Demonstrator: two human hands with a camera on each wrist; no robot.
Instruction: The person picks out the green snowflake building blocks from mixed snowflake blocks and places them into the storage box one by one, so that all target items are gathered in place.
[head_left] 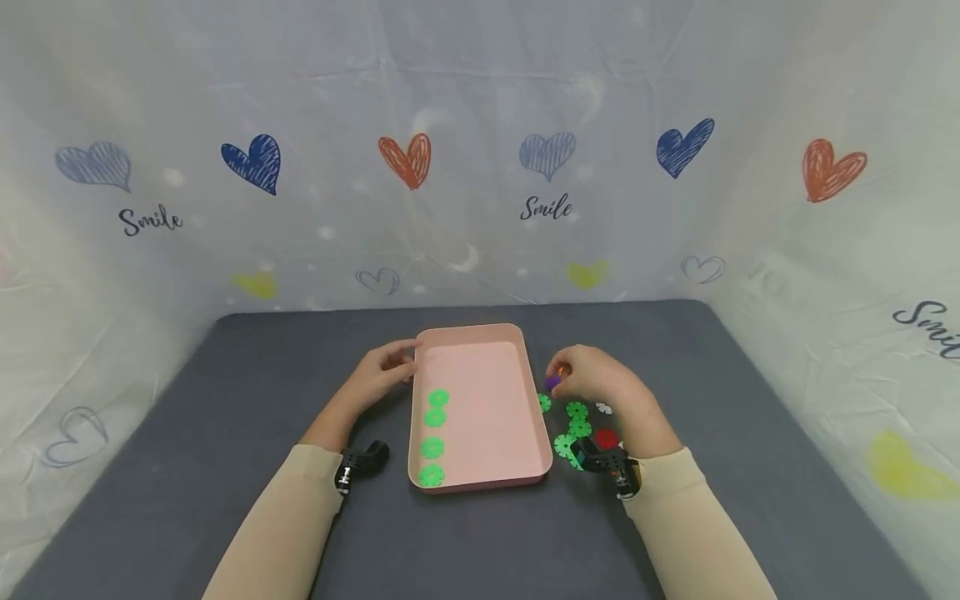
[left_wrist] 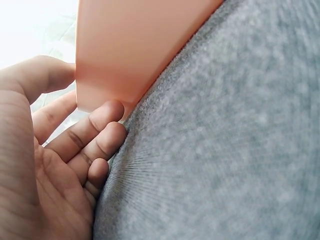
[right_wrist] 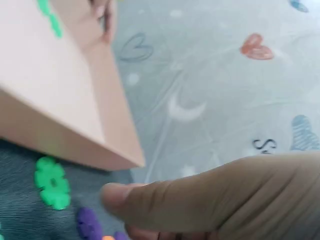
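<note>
A pink tray (head_left: 487, 400) stands between the hands, with several green flower-shaped plastic pieces (head_left: 432, 447) in a column along its left side. My left hand (head_left: 378, 377) is at the tray's far left side. In the left wrist view its thumb touches the tray edge and its fingers (left_wrist: 110, 111) bend loosely by the wall. Beyond the tray's right wall, my right hand (head_left: 600, 382) reaches down with curved fingers over a purple piece (head_left: 553, 382) and an orange piece (head_left: 562, 370). The right wrist view has the purple piece (right_wrist: 89, 223) just past the thumb tip; the other fingers are mostly hidden.
Loose green pieces (head_left: 577, 410), a red piece (head_left: 606, 438) and a white piece (head_left: 604, 408) lie right of the tray, partly under the right wrist. The table is dark grey (head_left: 300, 358). A pale curtain with printed hearts (head_left: 465, 242) surrounds its back and sides.
</note>
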